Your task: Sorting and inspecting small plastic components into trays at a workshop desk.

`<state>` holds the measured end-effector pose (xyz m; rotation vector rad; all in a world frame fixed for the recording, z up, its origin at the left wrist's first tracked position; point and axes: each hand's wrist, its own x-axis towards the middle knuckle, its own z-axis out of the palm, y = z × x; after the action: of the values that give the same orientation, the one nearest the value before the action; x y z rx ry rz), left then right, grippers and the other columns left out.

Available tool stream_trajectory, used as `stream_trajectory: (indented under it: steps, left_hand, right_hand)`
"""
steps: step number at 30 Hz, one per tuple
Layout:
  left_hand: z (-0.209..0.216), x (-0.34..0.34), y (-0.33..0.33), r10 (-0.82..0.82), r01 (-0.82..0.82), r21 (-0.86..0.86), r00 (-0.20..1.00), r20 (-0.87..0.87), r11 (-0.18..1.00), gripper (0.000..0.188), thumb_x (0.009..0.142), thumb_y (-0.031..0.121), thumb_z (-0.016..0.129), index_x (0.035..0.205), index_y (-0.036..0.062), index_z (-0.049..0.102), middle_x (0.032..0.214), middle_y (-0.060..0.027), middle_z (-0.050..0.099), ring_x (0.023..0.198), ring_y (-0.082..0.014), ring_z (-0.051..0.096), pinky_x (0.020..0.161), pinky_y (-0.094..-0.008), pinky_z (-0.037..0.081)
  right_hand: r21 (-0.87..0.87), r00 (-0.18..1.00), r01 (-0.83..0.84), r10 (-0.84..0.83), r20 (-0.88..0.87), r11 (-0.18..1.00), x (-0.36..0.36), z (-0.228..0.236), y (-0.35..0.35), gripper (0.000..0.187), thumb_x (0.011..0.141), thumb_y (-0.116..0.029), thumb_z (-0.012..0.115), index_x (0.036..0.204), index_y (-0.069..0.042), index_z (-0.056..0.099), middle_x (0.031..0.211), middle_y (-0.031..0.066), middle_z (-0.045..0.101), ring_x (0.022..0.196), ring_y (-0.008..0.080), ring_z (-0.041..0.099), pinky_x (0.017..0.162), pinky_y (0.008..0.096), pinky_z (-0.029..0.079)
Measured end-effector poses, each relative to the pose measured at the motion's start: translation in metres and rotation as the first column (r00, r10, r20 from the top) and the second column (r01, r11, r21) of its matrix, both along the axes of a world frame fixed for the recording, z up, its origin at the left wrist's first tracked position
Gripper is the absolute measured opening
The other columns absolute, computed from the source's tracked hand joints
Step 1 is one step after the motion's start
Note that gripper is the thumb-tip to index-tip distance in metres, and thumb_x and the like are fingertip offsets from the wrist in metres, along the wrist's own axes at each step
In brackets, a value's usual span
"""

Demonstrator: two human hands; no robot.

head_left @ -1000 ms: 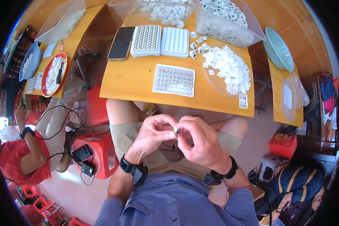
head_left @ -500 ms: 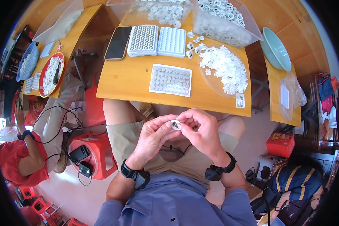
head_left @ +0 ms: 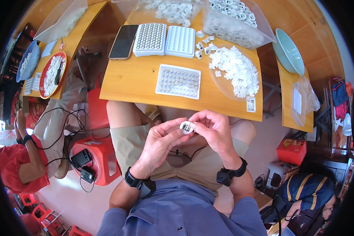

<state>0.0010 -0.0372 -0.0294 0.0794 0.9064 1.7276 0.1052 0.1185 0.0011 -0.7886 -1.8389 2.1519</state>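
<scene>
Over my lap, just off the table's front edge, both hands are at a small round white plastic part (head_left: 186,127) with a dark, slotted centre facing up. My left hand (head_left: 158,144) pinches it between thumb and fingers. From the other side, the thumb and fingertips of my right hand (head_left: 216,133) close on its edge. Whether a smaller piece sits under the right fingertips is hidden. Nearest on the table lies a white tray (head_left: 158,91) with rows of small grey discs. To its right, a heap of small white plastic pieces (head_left: 240,72) covers a shallow clear dish.
At the table's back are a phone (head_left: 124,42), two stacked white trays (head_left: 149,38) (head_left: 179,41), and clear bins (head_left: 240,33) of white parts. A green basin (head_left: 288,51) stands right. Another person (head_left: 27,157) sits left, near a red stool (head_left: 106,161) with cables.
The right fingers have drawn back slightly from the round part, so more of its dark centre shows. The part has shifted slightly right and up. The table items stay put.
</scene>
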Motion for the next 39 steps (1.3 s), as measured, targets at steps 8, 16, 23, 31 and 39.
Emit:
stream_trajectory:
  steps: [8,16,23,31,39]
  left_hand:
    - [-0.002,-0.002,-0.003,-0.007,0.006,0.024,0.999,0.046,1.0,0.034,0.099,0.002,0.055,0.132,-0.0037,0.056,0.121,-0.0164,0.066,0.109,-0.0244,0.067,0.096,-0.0311,0.056]
    - [-0.004,-0.004,-0.004,-0.015,0.012,0.035,0.995,0.101,0.999,0.032,0.099,0.004,0.056,0.131,-0.003,0.057,0.12,-0.016,0.066,0.109,-0.0242,0.067,0.096,-0.0315,0.057]
    - [-0.003,-0.004,-0.003,-0.024,0.021,0.023,0.993,0.117,1.0,0.032,0.099,0.004,0.057,0.13,-0.003,0.058,0.119,-0.016,0.066,0.108,-0.0239,0.067,0.095,-0.0311,0.057]
    - [-0.009,0.0,-0.002,-0.003,0.003,-0.018,1.0,0.012,1.0,0.031,0.098,0.005,0.059,0.127,-0.003,0.06,0.115,-0.0134,0.069,0.103,-0.021,0.069,0.091,-0.0298,0.058]
    - [-0.016,0.007,-0.001,0.037,-0.04,-0.036,0.995,-0.093,0.999,0.031,0.098,0.004,0.059,0.127,-0.0036,0.06,0.116,-0.0139,0.069,0.1,-0.0179,0.069,0.089,-0.0294,0.058]
  right_hand:
    - [0.051,0.999,-0.042,0.041,0.023,0.998,-0.001,0.001,0.0,0.009,0.089,0.001,0.063,0.096,0.005,0.067,0.089,0.009,0.071,0.078,0.0103,0.067,0.071,0.0232,0.055]
    - [0.07,0.999,-0.044,0.043,0.028,0.997,0.0,0.004,-0.004,0.01,0.091,0.0,0.063,0.099,0.004,0.067,0.09,0.0079,0.071,0.078,0.0095,0.066,0.071,0.0221,0.053]
    - [0.096,0.998,-0.048,0.044,0.041,0.994,0.003,0.005,-0.004,0.011,0.09,0.001,0.063,0.1,0.004,0.067,0.09,0.0071,0.07,0.08,0.009,0.066,0.072,0.0217,0.053]
    - [0.241,0.999,-0.04,0.04,0.005,0.97,0.005,0.002,-0.009,0.009,0.089,0.003,0.063,0.098,0.003,0.067,0.095,0.0061,0.069,0.08,0.0093,0.066,0.072,0.0222,0.053]
    - [0.437,1.0,-0.004,0.008,-0.007,0.899,0.005,-0.001,-0.014,0.013,0.085,0.005,0.066,0.097,0.002,0.07,0.094,0.0075,0.068,0.081,0.0118,0.066,0.071,0.0244,0.053]
